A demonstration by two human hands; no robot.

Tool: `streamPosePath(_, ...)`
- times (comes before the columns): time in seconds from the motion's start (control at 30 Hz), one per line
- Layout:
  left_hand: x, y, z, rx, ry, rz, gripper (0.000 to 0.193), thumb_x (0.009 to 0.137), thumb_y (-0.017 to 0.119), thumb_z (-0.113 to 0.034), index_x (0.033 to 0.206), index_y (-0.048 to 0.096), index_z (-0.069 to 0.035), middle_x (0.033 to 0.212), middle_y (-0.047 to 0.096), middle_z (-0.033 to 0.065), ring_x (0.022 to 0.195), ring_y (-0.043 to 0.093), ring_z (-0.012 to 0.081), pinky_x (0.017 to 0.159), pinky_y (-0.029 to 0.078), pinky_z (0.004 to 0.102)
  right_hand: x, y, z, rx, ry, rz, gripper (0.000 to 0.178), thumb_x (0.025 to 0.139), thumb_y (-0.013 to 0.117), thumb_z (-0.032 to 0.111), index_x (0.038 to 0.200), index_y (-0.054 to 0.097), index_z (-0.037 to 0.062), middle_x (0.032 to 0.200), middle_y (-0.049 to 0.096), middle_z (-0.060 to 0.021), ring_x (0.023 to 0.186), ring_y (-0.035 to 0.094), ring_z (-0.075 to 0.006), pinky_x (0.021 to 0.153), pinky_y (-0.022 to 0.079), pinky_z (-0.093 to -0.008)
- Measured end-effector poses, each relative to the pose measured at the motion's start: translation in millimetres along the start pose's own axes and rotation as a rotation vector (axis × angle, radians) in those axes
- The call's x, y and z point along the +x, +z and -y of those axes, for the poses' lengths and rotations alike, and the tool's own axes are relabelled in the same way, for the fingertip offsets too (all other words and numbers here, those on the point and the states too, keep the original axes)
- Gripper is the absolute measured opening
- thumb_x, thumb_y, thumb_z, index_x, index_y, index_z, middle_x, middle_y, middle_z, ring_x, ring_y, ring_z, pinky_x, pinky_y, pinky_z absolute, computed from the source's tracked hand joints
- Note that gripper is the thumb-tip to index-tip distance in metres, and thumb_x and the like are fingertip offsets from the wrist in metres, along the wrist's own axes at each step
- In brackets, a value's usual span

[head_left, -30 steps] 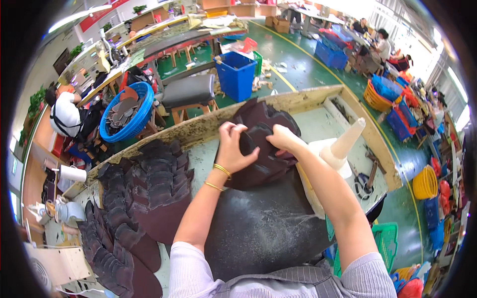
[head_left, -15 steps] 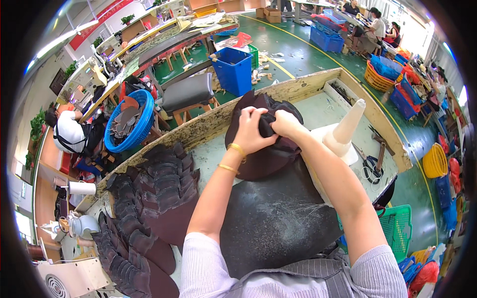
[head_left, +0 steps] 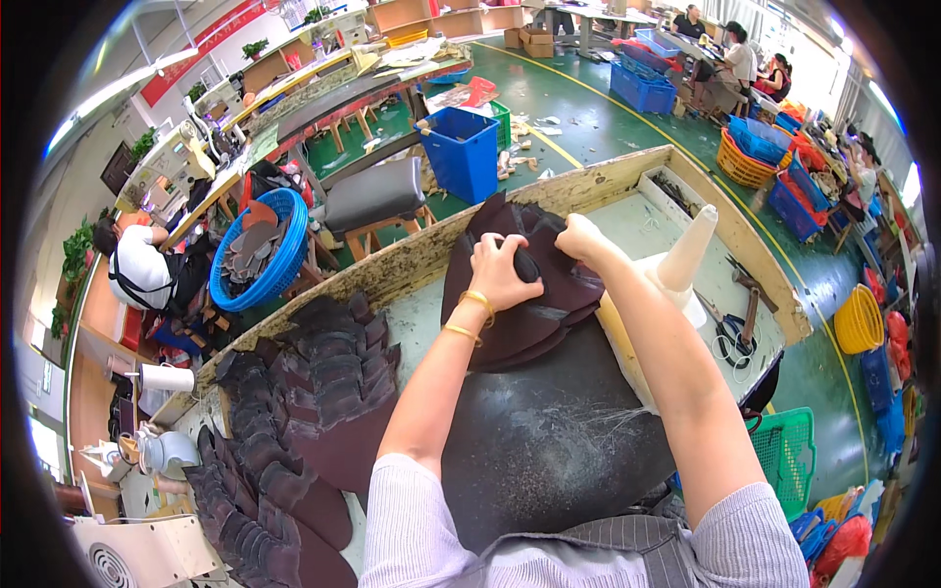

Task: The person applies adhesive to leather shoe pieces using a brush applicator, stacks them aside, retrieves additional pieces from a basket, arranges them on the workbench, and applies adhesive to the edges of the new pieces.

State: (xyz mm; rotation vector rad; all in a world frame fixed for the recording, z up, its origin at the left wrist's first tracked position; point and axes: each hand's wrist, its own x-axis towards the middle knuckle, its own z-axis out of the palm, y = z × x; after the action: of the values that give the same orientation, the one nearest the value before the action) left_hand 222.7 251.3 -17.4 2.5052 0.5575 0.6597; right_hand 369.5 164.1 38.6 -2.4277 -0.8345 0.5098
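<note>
Both forearms are seen extended forward from the lower edge over a large black sheet [head_left: 549, 441] spread on the workbench [head_left: 627, 181]. The left hand [head_left: 500, 272] is held palm-down, its wrist bearing two gold bangles [head_left: 469, 316]; its fingers are curled closed around a small black tool [head_left: 526, 265], which is pressed onto the dark maroon leather piece [head_left: 520, 294]. The right hand [head_left: 580, 238] is drawn into a loose fist, and the upper edge of the same leather piece is pinched beneath it; how much is gripped cannot be told. The leather piece is located at the far middle of the workbench, lying partly over the black sheet and just beside one cream cone-shaped form [head_left: 683, 257]. To the left, many overlapping maroon cut pieces [head_left: 323, 372] are laid out in rows, too numerous and too overlapped to be counted. One pair of scissors [head_left: 722, 333] is seen near the right edge of the bench. Beyond the bench, one blue round basket [head_left: 257, 253], one blue square bin [head_left: 464, 152] and one padded stool [head_left: 372, 196] are shown.
</note>
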Motion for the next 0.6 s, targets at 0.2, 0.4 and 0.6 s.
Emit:
streamPosePath(0.2,13,-7,-11,0.047,0.233,-0.104,0.078,0.051,0.081,-0.042,0.118,0.050,-0.015,0.121,0.041,0.0205,0.114,0.036,0.0387,0.096,0.034,0.0469,-2,6,5,0.617,-0.117,0.630,0.026,0.083,0.053,0.004,0.109,0.057,0.0009,0.100,0.060,-0.0112,0.086,0.061,-0.0224,0.064,0.054,-0.0354)
streamPosePath(0.4,-6,-2,11,-0.180,0.337,-0.421,0.056,0.061,0.079,-0.021,0.103,0.046,-0.004,0.105,0.042,0.0139,0.102,0.044,0.0301,0.092,0.037,0.0400,28,13,-16,0.337,0.033,0.113,0.023,0.083,0.058,0.017,0.088,0.062,-0.0047,0.078,0.064,-0.0146,0.063,0.062,-0.0234,0.054,0.052,-0.0341)
streamPosePath(0.6,-31,-51,26,-0.224,0.291,-0.524,0.052,0.062,0.071,-0.012,0.107,0.046,-0.002,0.104,0.045,0.0115,0.101,0.046,0.0260,0.093,0.037,0.0344,0,8,7,-0.032,-0.052,0.300,0.038,0.081,0.068,0.026,0.094,0.059,-0.0080,0.079,0.064,-0.0153,0.066,0.064,-0.0212,0.053,0.056,-0.0338)
